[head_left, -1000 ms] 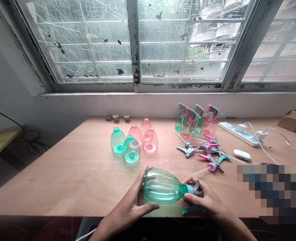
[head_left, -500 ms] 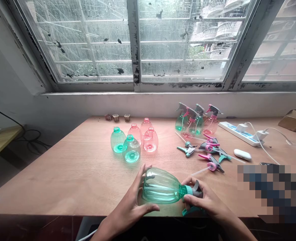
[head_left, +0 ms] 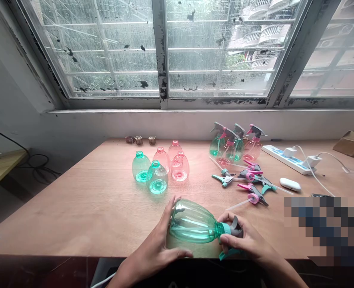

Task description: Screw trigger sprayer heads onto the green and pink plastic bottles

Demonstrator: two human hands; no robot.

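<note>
A clear green spray bottle (head_left: pixel 193 222) lies on its side in the air above the table's front edge, its neck toward the right. My left hand (head_left: pixel 159 242) cups its base loosely, fingers behind the bottle and thumb stretched out below. At the neck, my right hand (head_left: pixel 246 236) grips the grey and teal spray head (head_left: pixel 226 228) by its collar. The teal trigger (head_left: pixel 229 253) hangs under that hand. Parts of my left fingers are hidden behind the bottle.
Open green bottles (head_left: pixel 157 180) and pink bottles (head_left: pixel 179 167) stand beyond my hands. Loose spray heads (head_left: pixel 253 198) with tubes lie to the right, before assembled spray bottles (head_left: pixel 253 150). A power strip (head_left: pixel 287 160), white case (head_left: pixel 290 184) and cardboard box (head_left: pixel 352 144) are farther right.
Hardly anything differs. The bottle stays between my hands, and the teal trigger and my left thumb have shifted slightly.
</note>
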